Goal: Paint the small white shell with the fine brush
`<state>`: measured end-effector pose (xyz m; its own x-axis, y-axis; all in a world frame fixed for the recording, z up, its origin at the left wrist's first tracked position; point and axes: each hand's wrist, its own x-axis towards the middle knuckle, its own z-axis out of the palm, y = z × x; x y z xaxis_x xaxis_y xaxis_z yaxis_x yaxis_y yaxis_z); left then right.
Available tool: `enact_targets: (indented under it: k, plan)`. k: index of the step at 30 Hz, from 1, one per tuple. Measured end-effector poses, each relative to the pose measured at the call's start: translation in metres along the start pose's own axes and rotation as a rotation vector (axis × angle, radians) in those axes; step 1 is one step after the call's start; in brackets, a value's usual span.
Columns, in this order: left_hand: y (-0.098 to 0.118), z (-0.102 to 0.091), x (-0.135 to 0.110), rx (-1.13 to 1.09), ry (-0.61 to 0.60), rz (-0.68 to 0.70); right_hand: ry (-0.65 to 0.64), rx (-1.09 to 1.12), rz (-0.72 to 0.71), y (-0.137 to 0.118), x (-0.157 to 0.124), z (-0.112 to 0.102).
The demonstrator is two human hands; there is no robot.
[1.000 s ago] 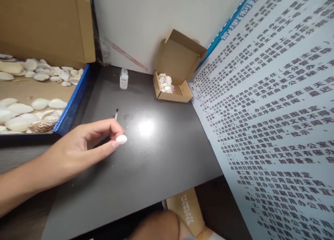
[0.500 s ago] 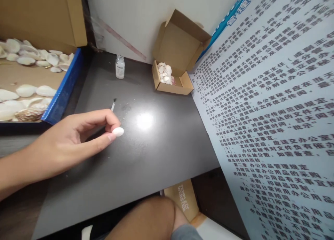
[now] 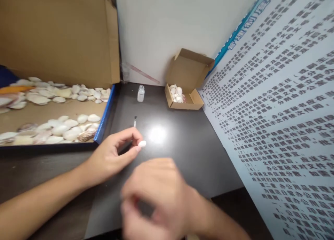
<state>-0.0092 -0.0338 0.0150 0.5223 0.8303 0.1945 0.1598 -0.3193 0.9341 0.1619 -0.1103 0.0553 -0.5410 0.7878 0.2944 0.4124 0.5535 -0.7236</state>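
Between thumb and forefinger, my left hand (image 3: 117, 151) pinches a small white shell (image 3: 142, 144) above the dark desk. A thin brush (image 3: 135, 121) with a dark tip lies just beyond that hand, its lower part hidden by the fingers. My right hand (image 3: 156, 194) is in the foreground, nearer to me than the shell and apart from it. Motion smears its curled fingers, so whether it holds anything is unclear. Farther back stands a small clear bottle (image 3: 141, 94) with a printed label and an uncovered neck.
At the left, a large blue-edged cardboard box (image 3: 104, 111) holds rows of shells. A smaller open carton (image 3: 184, 105) by the back wall contains white shells. A printed board (image 3: 273, 93) borders the desk (image 3: 198, 156) on the right.
My right hand has come up from the lower edge to over the desk. The view has shifted, showing more of the large box. My left hand still pinches the shell.
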Motion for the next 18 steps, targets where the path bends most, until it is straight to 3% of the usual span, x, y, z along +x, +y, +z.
enact_targets:
  k: [3, 5, 7, 11, 18]
  plan:
    - [0.001, 0.002, -0.004, -0.007, 0.007, 0.082, 0.154, 0.089, 0.173, 0.024, 0.015, -0.026]
    - [0.004, 0.004, -0.007, 0.020, -0.013, 0.155, 0.112, 0.160, 0.335, 0.044, 0.026, -0.040]
    - [0.007, 0.006, -0.010, 0.058, -0.034, 0.224, 0.050, 0.226, 0.404, 0.062, 0.037, -0.043]
    - [0.010, 0.007, -0.013, 0.114, -0.119, 0.261, -0.142, 0.358, 0.352, 0.082, 0.047, -0.027]
    - [0.012, 0.005, -0.011, 0.094, -0.118, 0.275, -0.138, 0.568, 0.274, 0.090, 0.042, -0.021]
